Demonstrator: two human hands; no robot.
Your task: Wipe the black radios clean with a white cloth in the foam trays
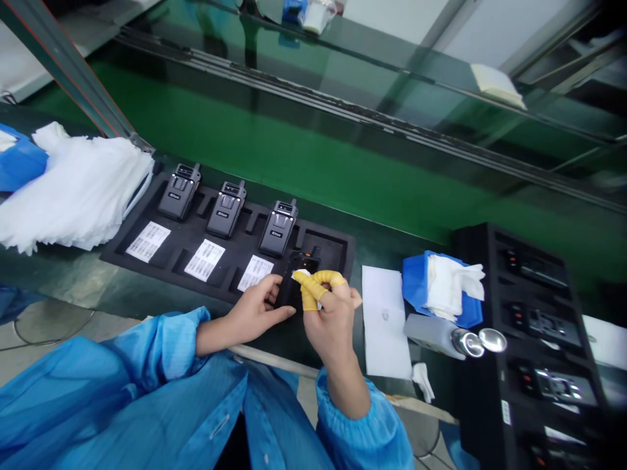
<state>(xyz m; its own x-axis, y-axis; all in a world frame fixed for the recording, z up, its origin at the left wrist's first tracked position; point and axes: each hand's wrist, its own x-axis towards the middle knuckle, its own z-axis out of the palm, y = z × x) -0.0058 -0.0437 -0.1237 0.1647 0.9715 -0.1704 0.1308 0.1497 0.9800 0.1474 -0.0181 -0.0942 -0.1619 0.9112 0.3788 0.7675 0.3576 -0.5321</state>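
Note:
A black two-way radio [287, 287] with a short antenna is gripped along its lower left side by my left hand [257, 308], over the front right part of a black foam tray [164, 264]. My right hand [326, 307] wears yellow finger cots on several fingers. Those fingers are pinched on a small white wipe [300, 273], which touches the radio's upper face. Three more radios [226, 210] lie in the tray in a row, clip side up. In front of them are three white label sheets [204, 260] printed with barcodes.
At left lies a thick stack of white cloths [78, 189]. On my right are a white paper sheet [386, 323], a blue bin [415, 287] of wipes, a bottle [434, 334] on its side and stacked black trays [484, 261] holding radios. A green partition [294, 156] stands behind.

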